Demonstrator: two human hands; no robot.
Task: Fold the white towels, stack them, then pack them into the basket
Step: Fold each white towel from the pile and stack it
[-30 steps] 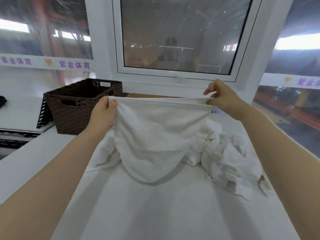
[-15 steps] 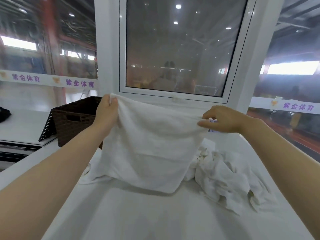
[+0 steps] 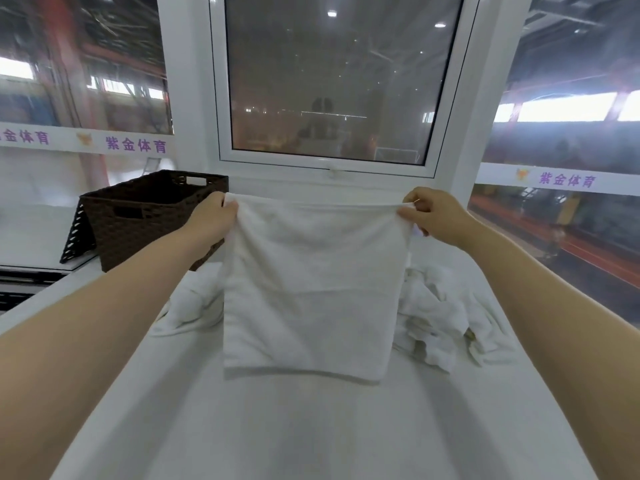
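A soft white terry towel (image 3: 311, 289) hangs flat in front of the white-framed window (image 3: 329, 81), its top edge stretched level and its long axis running straight down to the white desk (image 3: 311, 427). The left hand (image 3: 211, 216) and right hand (image 3: 433, 216) each pinch one top corner. Light and limp, it should handle best by its corners. A brown woven basket (image 3: 149, 216) stands left of the towel, and crumpled white towels (image 3: 436, 313) lie behind it.
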